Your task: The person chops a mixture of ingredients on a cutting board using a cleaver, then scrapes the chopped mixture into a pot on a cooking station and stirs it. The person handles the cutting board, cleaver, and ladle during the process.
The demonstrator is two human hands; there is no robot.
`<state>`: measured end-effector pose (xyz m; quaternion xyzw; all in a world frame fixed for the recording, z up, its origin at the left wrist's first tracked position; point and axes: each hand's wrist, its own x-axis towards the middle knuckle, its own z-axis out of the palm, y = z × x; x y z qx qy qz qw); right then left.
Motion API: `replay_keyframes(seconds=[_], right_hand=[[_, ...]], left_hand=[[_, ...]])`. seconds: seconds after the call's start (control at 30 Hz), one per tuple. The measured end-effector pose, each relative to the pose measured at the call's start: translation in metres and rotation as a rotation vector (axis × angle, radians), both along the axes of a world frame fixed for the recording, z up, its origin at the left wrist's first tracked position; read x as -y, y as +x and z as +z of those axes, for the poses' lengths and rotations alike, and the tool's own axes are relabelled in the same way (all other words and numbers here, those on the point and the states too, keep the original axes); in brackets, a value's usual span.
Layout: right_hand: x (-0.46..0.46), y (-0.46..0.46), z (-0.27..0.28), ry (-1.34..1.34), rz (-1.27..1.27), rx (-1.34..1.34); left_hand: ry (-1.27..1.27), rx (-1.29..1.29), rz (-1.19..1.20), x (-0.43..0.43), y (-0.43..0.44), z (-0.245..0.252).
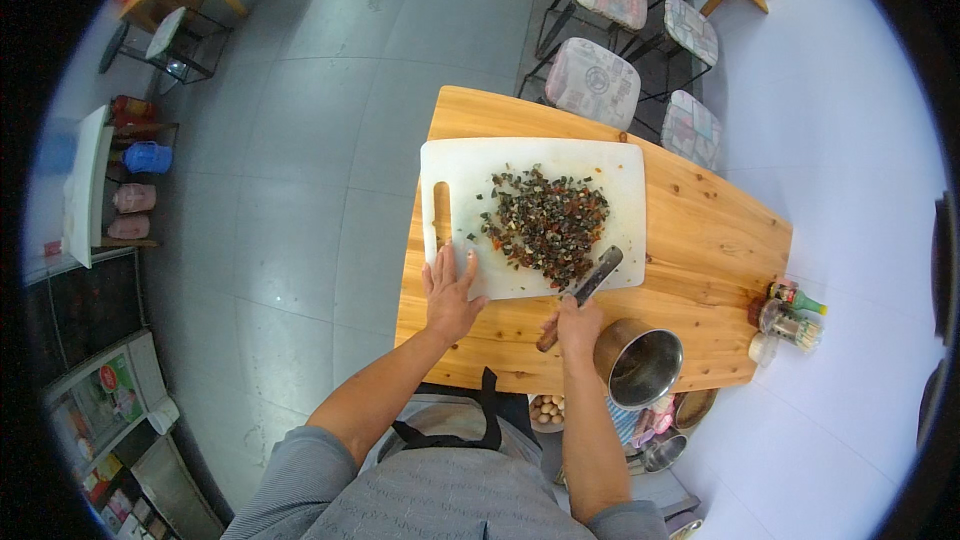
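Observation:
A white plastic cutting board (pixel 480 157) with a slot handle at its left lies on the wooden table (pixel 705 255). Across its middle spreads a loose pile of finely chopped dark and red food (pixel 551 221), whose exact kind I cannot tell. My left hand (pixel 452 300) rests on the board's near left corner, fingers spread, holding nothing. In my right hand (pixel 577 326) is a knife (pixel 596 276) with a wooden handle. Its blade, flecked with bits, points up and right at the pile's near edge.
A deep metal pot (pixel 637 364) stands right of my right hand, near the table's front edge. Sauce bottles (pixel 795 296) and a toothpick holder (pixel 799 330) sit by the wall. Below the table is a bowl of eggs (pixel 547 411). Padded stools (pixel 595 82) stand beyond.

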<state>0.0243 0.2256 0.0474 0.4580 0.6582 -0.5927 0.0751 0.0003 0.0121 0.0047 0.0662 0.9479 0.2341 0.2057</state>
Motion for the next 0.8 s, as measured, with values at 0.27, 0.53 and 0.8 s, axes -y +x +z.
replay_keyframes(seconds=[0.27,0.53,0.8], right_hand=[[0.02,-0.042,0.01,-0.068,-0.03,-0.089],[0.006,-0.053,0.019,0.163,0.366,0.047],[0.006,-0.06,0.033,0.269,0.502,0.03]], left_hand=[[-0.002,0.004,0.007,-0.001,0.0,-0.002],[0.018,-0.023,0.006,0.001,0.002,-0.005],[0.008,-0.024,-0.004,0.001,0.001,-0.006]])
